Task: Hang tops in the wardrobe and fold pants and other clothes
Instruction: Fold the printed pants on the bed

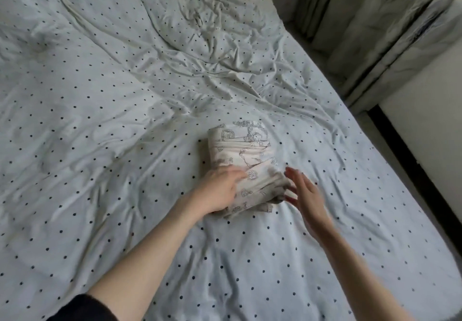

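A folded garment (241,165) lies mid-bed (100,120). Its near end is pressed by the flat left hand (220,190); the right hand (303,192) is held spread just beside it, empty. Folding seems nearly finished; lifting it away likely comes next.

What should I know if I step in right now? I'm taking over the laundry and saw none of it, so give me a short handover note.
Left hand: flat on the near left part of the folded printed garment, pressing it, fingers straight.
Right hand: open, fingers spread, beside the garment's right edge; contact is unclear through the blur.
The garment lies as a compact folded bundle on the polka-dot bedcover, mid-bed.
Done: this piece looks folded, or nearly so.
Left: smooth it if needed and put it away. No other clothes, hangers or wardrobe show in this view, so check what remains.
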